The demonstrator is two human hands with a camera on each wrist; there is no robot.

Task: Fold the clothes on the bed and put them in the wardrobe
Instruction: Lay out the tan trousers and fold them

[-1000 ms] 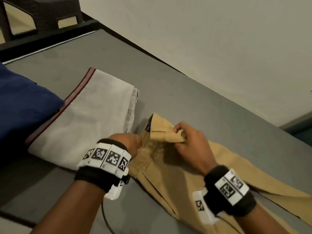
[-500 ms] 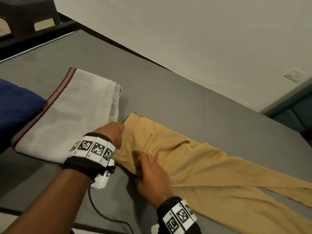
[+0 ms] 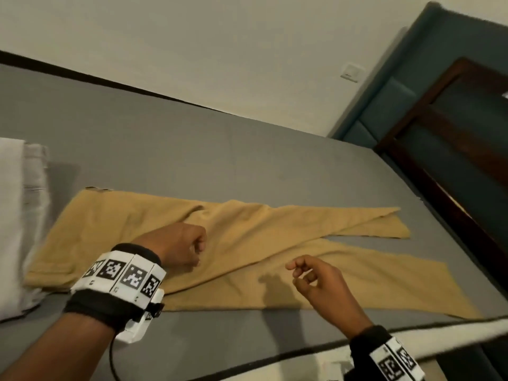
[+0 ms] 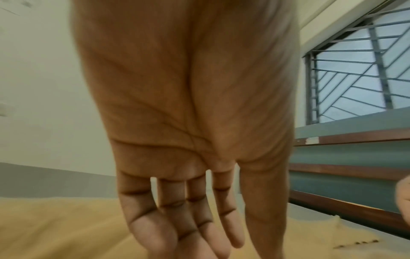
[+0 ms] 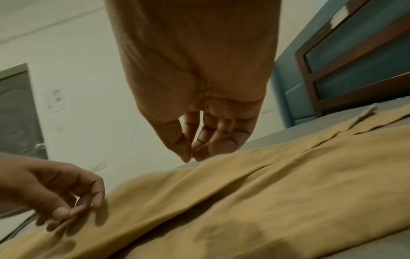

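Trousers [image 3: 247, 251] now lie flat on the bed [image 3: 192, 155], waist to the left, both legs running out to the right and splayed apart at the hems. A second ago I had the waistband corner pinched and turned up in my right hand while my left pinned the waist; half a second ago both hands were down at the near waist edge. Now the corner is laid back down and neither hand has hold of cloth.

Left hand [image 3: 178, 247] sits over the seat area, fingers loosely curled; from the right wrist view the fingertips touch the fabric, gripping nothing. Right hand [image 3: 319, 279] hovers just above the near leg, fingers relaxed and half bent, thumb close to the index tip, nothing between them.

My read: waist straightening is done and the garment is spread, but not folded yet. Legs are not aligned, the far one angles away from the near one. Next I need to bring one leg over the other, then fold lengthwise. Risk: thin fabric drags and bunches if I pull from one hem only.

Folded pale cloth [image 3: 19, 229] sits touching the waist end at the left. Headboard [image 3: 439, 133] is at the far right. Wardrobe is not in view.
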